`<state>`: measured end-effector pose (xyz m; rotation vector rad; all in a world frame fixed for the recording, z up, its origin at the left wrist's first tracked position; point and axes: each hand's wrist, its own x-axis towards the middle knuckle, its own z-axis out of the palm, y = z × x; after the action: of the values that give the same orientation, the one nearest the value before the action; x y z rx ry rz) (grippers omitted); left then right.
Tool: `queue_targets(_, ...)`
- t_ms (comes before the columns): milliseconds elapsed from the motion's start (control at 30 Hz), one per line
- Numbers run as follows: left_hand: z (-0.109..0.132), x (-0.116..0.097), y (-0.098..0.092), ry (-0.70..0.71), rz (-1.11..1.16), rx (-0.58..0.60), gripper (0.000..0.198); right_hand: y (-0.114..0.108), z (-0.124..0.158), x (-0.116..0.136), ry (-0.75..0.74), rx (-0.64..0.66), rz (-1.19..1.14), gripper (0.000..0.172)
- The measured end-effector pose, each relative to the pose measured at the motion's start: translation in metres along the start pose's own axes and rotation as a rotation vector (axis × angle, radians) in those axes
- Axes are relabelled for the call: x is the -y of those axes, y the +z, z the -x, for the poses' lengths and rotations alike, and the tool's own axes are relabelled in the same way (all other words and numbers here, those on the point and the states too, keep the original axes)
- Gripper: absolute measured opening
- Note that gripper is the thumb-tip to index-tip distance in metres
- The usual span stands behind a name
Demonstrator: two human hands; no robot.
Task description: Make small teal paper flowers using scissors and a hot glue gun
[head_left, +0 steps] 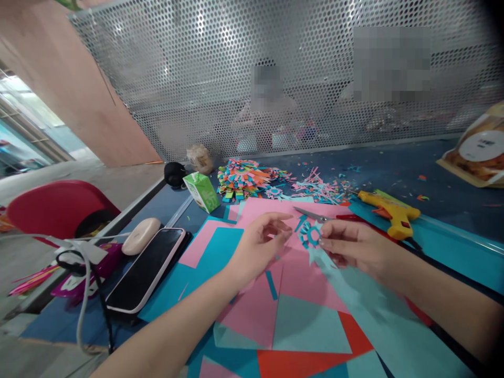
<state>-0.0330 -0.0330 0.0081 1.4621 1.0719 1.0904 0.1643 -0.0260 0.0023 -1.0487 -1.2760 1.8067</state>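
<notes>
The right hand (350, 247) pinches a teal fringed paper curl (310, 234) clear of the pink sheet (255, 310) beneath, seemingly to keep its tabs free, while the left hand (260, 244) hovers beside it, fingers parted and empty, scissors (315, 215) just beyond.

Near side: flat sheets (307, 315) only, open to pass over.
Left edge: phone (147, 268), case (140, 235) and cable (84, 294) crowd the way.
Beyond left hand (258, 244): carton (202, 191) and paper pile (240, 181), side by side.
Beyond right hand (350, 247): scissors (315, 215) just beside it, glue gun (394, 212) near.
Far side: scraps (318, 186), then the mesh screen (275, 68) closes off the table (394, 168).
Far right: bag (478, 155), with bare table before it.
</notes>
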Motion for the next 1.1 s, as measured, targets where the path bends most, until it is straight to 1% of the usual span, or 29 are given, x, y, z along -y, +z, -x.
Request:
queue_targets(67,0.0,-0.002,0.001,-0.016,0.088,-0.037,0.027,-0.002,-0.002,0.0,-0.062,-0.103,-0.05,0.033)
queue_targets(133,0.002,-0.004,0.003,-0.04,0.165,-0.004,0.031,-0.002,-0.003,0.001,-0.113,-0.178,-0.072,0.032)
queue_targets(233,0.006,-0.005,0.007,-0.094,0.217,0.042,0.039,0.0,-0.004,0.001,-0.149,-0.225,-0.058,0.032)
queue_targets(433,0.008,-0.006,0.011,-0.135,0.291,0.006,0.041,0.0,-0.005,-0.004,-0.235,-0.258,0.14,0.029)
queue_targets(533,0.008,-0.007,0.011,-0.144,0.313,-0.002,0.04,0.002,-0.004,-0.003,-0.243,-0.262,0.215,0.029)
queue_targets(767,0.008,-0.006,0.011,-0.149,0.367,-0.003,0.037,0.01,0.002,0.003,-0.278,-0.29,0.258,0.027)
queue_targets(900,0.008,-0.007,0.011,-0.145,0.365,-0.003,0.036,0.011,0.003,0.004,-0.295,-0.314,0.295,0.027)
queue_targets(1100,0.007,-0.006,0.012,-0.134,0.374,-0.002,0.035,0.012,0.003,0.002,-0.301,-0.304,0.327,0.026)
